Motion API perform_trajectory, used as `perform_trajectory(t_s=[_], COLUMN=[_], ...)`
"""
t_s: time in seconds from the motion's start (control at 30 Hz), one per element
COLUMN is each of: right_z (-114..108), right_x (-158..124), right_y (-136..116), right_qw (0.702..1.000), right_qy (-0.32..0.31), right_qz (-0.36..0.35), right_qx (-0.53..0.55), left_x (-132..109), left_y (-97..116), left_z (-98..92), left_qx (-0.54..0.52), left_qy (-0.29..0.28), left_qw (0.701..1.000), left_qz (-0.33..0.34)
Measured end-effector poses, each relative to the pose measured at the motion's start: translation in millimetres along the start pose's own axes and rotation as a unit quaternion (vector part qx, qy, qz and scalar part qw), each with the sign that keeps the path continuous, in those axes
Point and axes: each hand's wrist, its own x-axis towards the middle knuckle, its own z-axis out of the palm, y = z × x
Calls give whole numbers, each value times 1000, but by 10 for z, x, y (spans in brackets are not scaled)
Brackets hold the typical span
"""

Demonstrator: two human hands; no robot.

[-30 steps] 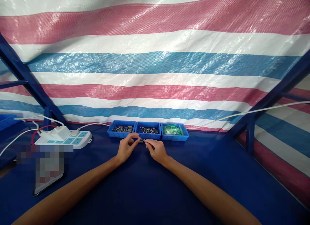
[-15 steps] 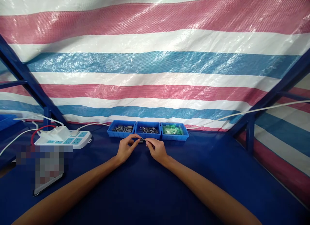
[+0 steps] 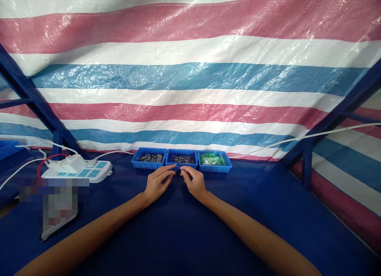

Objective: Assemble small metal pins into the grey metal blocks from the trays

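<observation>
My left hand [image 3: 157, 184] pinches a small dark grey cylinder [image 3: 177, 172], mostly hidden by the fingertips. Facing it, my right hand [image 3: 195, 184] has thumb and forefinger closed on a thin metal pin [image 3: 178, 167], whose exact kind is too small to tell. The fingertips of both hands nearly meet just in front of the middle blue bin [image 3: 182, 167], which holds many slim metal pins [image 3: 182, 160]. To its left, another blue bin [image 3: 147, 165] contains short grey cylinders [image 3: 153, 158]. The right blue bin [image 3: 214, 169] holds green-tinted clear plastic bags [image 3: 212, 159].
A white power strip [image 3: 101, 175] with plugs and cables lies on the blue table [image 3: 184, 236] at left. Nearer is a blurred, tilted device [image 3: 59, 226]. Striped sheeting [image 3: 190, 77] hangs behind, between slanted blue frame bars [image 3: 324, 107]. A white cable [image 3: 327, 131] crosses at right.
Both hands stay in front of the middle bin. My left fingers have straightened somewhat, and the pin and cylinder have shifted slightly right between the fingertips.
</observation>
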Motion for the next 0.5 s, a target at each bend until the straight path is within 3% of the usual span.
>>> perform_trajectory(t_s=[0.2,0.5], right_z=[3,-18], right_x=[4,16], right_y=[5,-23], right_qw=[1000,998], right_qy=[17,48], right_qz=[-7,23], right_qx=[-2,21], left_x=[28,23], left_y=[-14,-20], left_z=[30,27], left_qx=[76,74], left_qy=[-47,-49], left_qw=[992,993], left_qz=[84,81])
